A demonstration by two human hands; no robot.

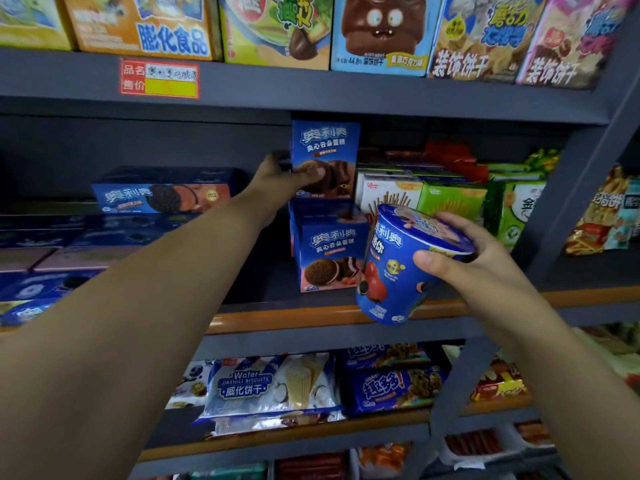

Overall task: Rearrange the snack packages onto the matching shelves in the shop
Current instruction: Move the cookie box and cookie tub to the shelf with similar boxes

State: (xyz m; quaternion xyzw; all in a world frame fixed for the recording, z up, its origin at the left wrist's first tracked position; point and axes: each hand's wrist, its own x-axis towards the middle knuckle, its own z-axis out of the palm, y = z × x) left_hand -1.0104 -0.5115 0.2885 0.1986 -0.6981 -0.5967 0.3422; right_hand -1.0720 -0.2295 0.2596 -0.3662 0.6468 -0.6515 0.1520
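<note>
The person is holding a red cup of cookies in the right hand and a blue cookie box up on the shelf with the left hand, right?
Not quite. The cup in the right hand is blue, not red, as the head view shows. The left hand does hold the blue cookie box on the shelf.

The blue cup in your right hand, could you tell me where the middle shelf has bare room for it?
The only bare patch lies between the flat blue boxes on the left and the stacked cake boxes; the left hand reaches across it. Right of that stack, green boxes crowd together.
</note>
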